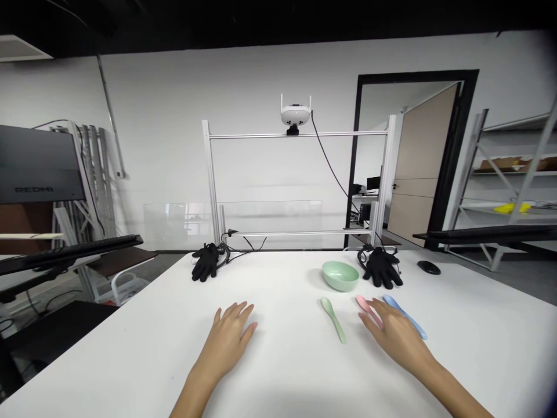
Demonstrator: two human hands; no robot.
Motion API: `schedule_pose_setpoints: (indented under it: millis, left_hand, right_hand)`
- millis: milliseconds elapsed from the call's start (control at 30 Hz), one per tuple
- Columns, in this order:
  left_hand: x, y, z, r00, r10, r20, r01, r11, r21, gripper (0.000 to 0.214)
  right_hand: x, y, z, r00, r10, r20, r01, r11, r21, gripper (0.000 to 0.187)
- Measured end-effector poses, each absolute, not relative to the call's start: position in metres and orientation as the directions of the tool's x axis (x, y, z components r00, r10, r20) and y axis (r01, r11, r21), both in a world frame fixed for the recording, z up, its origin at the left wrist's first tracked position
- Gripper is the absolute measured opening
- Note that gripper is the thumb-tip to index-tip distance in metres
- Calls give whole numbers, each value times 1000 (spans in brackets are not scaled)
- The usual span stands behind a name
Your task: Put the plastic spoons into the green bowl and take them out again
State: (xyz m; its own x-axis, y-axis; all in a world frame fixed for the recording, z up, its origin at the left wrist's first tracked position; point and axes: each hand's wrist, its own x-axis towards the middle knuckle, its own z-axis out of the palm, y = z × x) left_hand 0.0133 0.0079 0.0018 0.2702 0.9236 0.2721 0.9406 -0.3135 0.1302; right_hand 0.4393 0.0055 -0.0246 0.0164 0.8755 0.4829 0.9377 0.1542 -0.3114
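Observation:
My left hand (pixel 228 337) lies flat on the white table (pixel 282 371), fingers stretched out, holding nothing. My right hand (pixel 394 334) also lies flat with fingers extended, resting over the handle of a pink spoon (pixel 362 302). A blue spoon (pixel 402 313) lies just right of that hand, and a green spoon (pixel 334 319) lies to its left. A pale green bowl (pixel 340 275) stands behind the spoons.
Two black gloves lie at the back of the table, one at the left (pixel 206 262), one at the right (pixel 382 267). A black mouse (pixel 429 267) sits far right. An aluminium frame (pixel 298 134) carrying a white camera (pixel 296 114) stands behind the table.

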Motion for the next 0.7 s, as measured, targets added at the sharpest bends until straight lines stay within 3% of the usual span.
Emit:
schedule_pose_setpoints:
  millis: [700]
  left_hand:
    - [14, 7, 5, 266, 927, 266, 943, -307, 126, 52]
  right_hand:
    - [437, 4, -20, 31, 890, 454, 942, 126, -312, 44]
